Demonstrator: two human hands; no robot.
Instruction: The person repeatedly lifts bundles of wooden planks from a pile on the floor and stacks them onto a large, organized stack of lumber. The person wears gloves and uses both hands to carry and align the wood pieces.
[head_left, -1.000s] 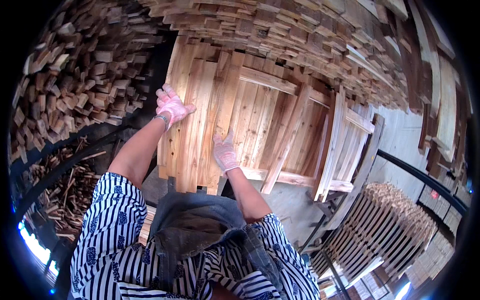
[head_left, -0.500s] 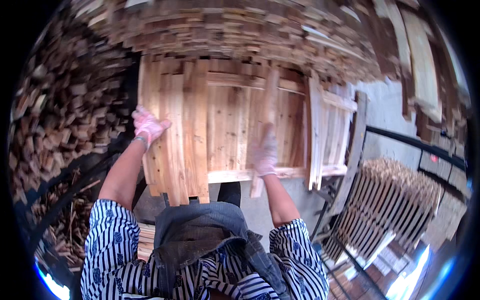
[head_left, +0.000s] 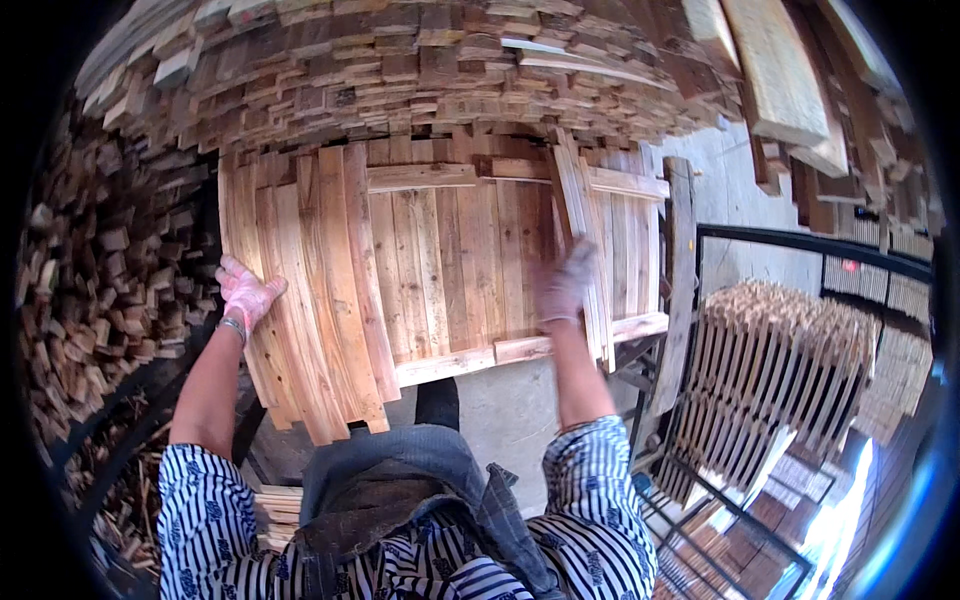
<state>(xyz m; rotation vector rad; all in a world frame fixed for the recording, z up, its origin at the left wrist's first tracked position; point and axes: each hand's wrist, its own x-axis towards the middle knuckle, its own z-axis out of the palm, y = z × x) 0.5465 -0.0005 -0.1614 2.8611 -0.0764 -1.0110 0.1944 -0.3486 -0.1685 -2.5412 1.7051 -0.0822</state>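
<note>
Several long wooden slats (head_left: 312, 300) lie side by side at the left of the bench, over a layer of boards (head_left: 455, 265). My left hand (head_left: 248, 292), in a thin pinkish glove, rests at their left edge with its thumb and fingers spread. Gloved as well, my right hand (head_left: 566, 288) is at the near left side of a small bunch of narrow slats (head_left: 590, 240) lying on the right. Motion blurs its fingers, so its grip is hidden. Across the boards run a far crosspiece (head_left: 420, 178) and a near crosspiece (head_left: 440, 366).
A large pile of stacked wood (head_left: 400, 95) rises behind the bench, and more cut pieces (head_left: 110, 280) fill the left. An upright grey timber (head_left: 679, 270) borders the right end. Beyond it stand a black metal rail (head_left: 780, 243) and a bundle of thin sticks (head_left: 770, 370).
My right hand has moved right, and the single slat by it now lies against the bunch on the right. My view has shifted, while my left hand stays at the left slats' edge.
</note>
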